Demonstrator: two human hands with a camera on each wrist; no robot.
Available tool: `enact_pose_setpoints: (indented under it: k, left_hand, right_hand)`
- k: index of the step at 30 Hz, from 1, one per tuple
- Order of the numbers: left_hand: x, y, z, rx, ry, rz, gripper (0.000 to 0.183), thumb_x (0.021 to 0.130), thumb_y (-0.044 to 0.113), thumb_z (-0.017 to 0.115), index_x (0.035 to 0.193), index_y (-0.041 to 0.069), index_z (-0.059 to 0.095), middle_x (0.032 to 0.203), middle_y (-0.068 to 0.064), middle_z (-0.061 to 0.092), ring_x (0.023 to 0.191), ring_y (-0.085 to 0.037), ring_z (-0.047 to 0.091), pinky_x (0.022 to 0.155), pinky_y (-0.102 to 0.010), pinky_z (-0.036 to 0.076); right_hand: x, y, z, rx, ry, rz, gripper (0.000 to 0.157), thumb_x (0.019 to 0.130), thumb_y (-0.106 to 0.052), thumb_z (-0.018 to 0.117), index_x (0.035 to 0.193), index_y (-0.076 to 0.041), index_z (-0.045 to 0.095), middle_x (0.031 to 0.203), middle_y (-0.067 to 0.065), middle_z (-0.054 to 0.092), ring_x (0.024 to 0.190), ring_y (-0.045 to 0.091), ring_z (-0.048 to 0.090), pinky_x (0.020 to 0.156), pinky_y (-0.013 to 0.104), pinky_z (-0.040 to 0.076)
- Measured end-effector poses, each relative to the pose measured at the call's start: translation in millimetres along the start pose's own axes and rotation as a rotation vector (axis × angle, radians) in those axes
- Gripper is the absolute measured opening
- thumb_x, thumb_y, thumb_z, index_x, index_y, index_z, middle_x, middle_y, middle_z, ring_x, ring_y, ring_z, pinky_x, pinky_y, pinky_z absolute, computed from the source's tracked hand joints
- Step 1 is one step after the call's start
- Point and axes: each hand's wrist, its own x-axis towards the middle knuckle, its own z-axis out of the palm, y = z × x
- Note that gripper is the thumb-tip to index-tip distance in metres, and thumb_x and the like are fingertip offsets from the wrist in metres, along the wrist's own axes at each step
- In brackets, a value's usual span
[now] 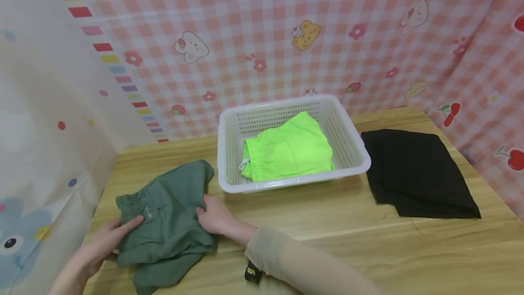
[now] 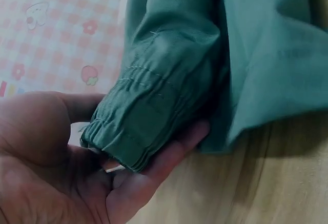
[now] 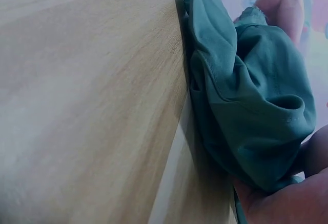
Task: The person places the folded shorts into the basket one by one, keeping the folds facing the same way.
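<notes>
Dark green shorts (image 1: 169, 222) with an elastic waistband lie partly bunched at the left of the table. At their waistband end, my left hand (image 1: 104, 240) grips the cloth, thumb on top and fingers beneath. The left wrist view shows the gathered waistband (image 2: 138, 116) between that thumb and the fingers. My right hand (image 1: 217, 215) pinches the opposite side of the shorts; in the right wrist view the folded green cloth (image 3: 251, 96) hangs in loose folds from it. Some fingertips of both hands are hidden by fabric.
A white perforated basket (image 1: 294, 180) stands at the back middle, holding folded neon green shorts (image 1: 294, 149). A folded black garment (image 1: 413, 172) lies to its right on the wooden table (image 1: 327, 236). Patterned cloth (image 1: 262, 35) hangs behind. The right wrist carries a black strap piece (image 1: 253, 272).
</notes>
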Motion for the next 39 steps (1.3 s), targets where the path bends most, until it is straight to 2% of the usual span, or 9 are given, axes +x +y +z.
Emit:
enact_pose_setpoints:
  k: [3,5,8,11,15,21,24,31,39]
  left_hand:
    - [0.5,2.1,5.2,0.047,-0.007,0.000,0.099,0.109,0.063,0.033,0.157,-0.021,0.011,0.151,-0.044,0.043,0.115,-0.038,0.071,0.091,-0.048,0.064]
    - [2.2,2.6,8.8,0.057,-0.005,0.002,0.101,0.109,0.063,0.032,0.158,-0.022,0.007,0.157,-0.045,0.035,0.129,-0.050,0.061,0.096,-0.051,0.062]
    - [5.1,2.1,13.4,0.030,-0.009,0.017,0.102,0.110,0.062,0.033,0.159,-0.021,0.000,0.162,-0.045,0.025,0.143,-0.057,0.046,0.104,-0.055,0.058]
    - [8.4,1.7,16.7,-0.019,-0.024,0.040,0.099,0.110,0.058,0.038,0.159,-0.020,0.003,0.163,-0.042,0.027,0.144,-0.052,0.049,0.107,-0.054,0.057]
    - [12.2,2.5,20.5,-0.082,-0.059,0.072,0.091,0.109,0.050,0.048,0.159,-0.017,0.013,0.161,-0.037,0.038,0.133,-0.034,0.064,0.103,-0.045,0.061]
    - [16.4,9.2,28.0,-0.133,-0.095,0.109,0.089,0.107,0.044,0.057,0.161,-0.014,0.015,0.161,-0.034,0.042,0.127,-0.025,0.068,0.102,-0.041,0.061]
    - [14.9,11.9,30.2,-0.123,-0.086,0.125,0.087,0.107,0.042,0.057,0.161,-0.013,0.016,0.159,-0.033,0.045,0.128,-0.024,0.067,0.103,-0.040,0.061]
    - [10.7,19.1,35.5,-0.114,-0.087,0.171,0.087,0.108,0.042,0.056,0.164,-0.009,0.012,0.167,-0.032,0.033,0.140,-0.030,0.057,0.109,-0.042,0.057]
    - [5.4,28.4,36.5,-0.142,-0.076,0.182,0.087,0.109,0.042,0.054,0.165,-0.007,0.008,0.168,-0.031,0.030,0.141,-0.027,0.054,0.108,-0.033,0.054]
  right_hand:
    - [0,-1,-0.8,0.002,-0.011,-0.003,0.049,0.104,-0.008,0.052,0.149,0.011,0.050,0.149,0.027,0.060,0.140,0.035,0.059,0.117,0.041,0.051]
    - [0,-1,-0.5,-0.004,-0.014,-0.007,0.047,0.103,-0.008,0.053,0.147,0.010,0.052,0.147,0.026,0.062,0.138,0.035,0.060,0.116,0.039,0.053]
    - [0,-1,0.3,-0.015,-0.013,-0.012,0.047,0.103,-0.009,0.054,0.146,0.010,0.053,0.146,0.026,0.063,0.137,0.035,0.061,0.115,0.038,0.053]
    - [0,-2,0.7,-0.031,-0.012,-0.006,0.049,0.103,-0.010,0.055,0.147,0.010,0.052,0.147,0.026,0.062,0.138,0.035,0.061,0.115,0.038,0.053]
    - [-1,-4,1.2,-0.044,-0.017,0.013,0.051,0.103,-0.011,0.056,0.149,0.009,0.051,0.150,0.025,0.060,0.140,0.035,0.059,0.117,0.039,0.052]
    - [-1,-5,3.5,-0.054,-0.017,-0.021,0.034,0.102,-0.010,0.058,0.131,0.007,0.063,0.131,0.023,0.070,0.124,0.032,0.068,0.103,0.034,0.058]
    - [0,-4,4.6,-0.046,-0.013,-0.024,0.030,0.102,-0.010,0.059,0.126,0.006,0.065,0.126,0.022,0.072,0.119,0.030,0.069,0.100,0.033,0.058]
    - [-2,-4,6.2,-0.022,0.030,-0.035,0.024,0.101,-0.011,0.060,0.120,0.004,0.066,0.124,0.021,0.072,0.117,0.031,0.070,0.098,0.032,0.058]
    - [-4,-5,8.2,0.075,0.064,-0.042,0.025,0.100,-0.010,0.061,0.120,0.004,0.067,0.125,0.021,0.073,0.119,0.031,0.069,0.101,0.032,0.056]
